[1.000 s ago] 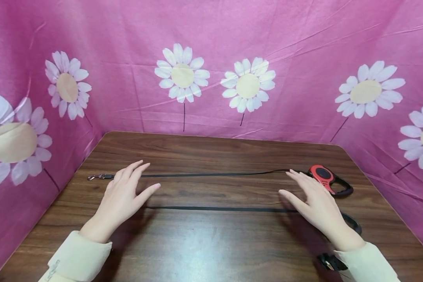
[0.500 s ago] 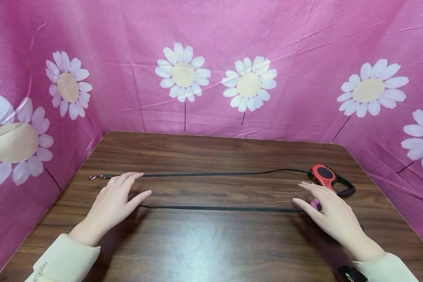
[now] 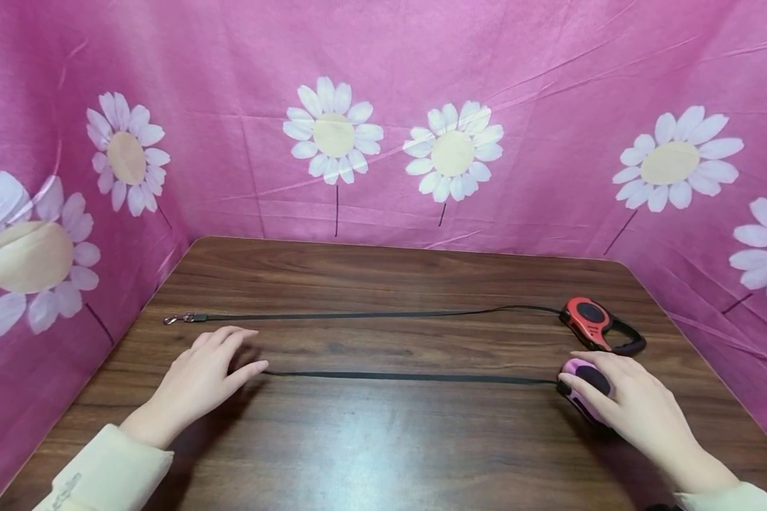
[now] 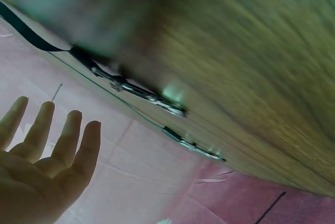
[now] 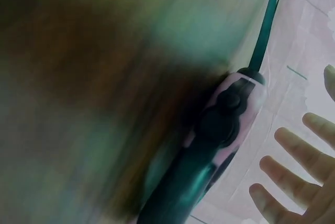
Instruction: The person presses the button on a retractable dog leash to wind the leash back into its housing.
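A retractable dog leash with a pink and black casing [image 3: 577, 368] lies at the right of the wooden table. Over it hovers my right hand [image 3: 648, 411], fingers spread and relaxed; the right wrist view shows them apart from the black handle [image 5: 180, 187]. The leash's black strap [image 3: 390, 377] runs straight left toward my left hand [image 3: 194, 380]. That hand hangs with loose fingers above the strap's end, hiding its metal clip in the head view. The left wrist view shows this clip [image 4: 138, 90] on the table, with nothing in the fingers.
Behind lies a second retractable leash with a red casing [image 3: 586, 321], its strap [image 3: 358, 315] stretched left to a metal clip [image 3: 179, 319]. A pink cloth [image 3: 390, 42] with printed daisies encloses the back and sides of the table [image 3: 371, 270].
My right hand has moved right and toward me, uncovering the red leash and part of the pink casing. My left hand has shifted left and nearer, uncovering the far strap's clip end.
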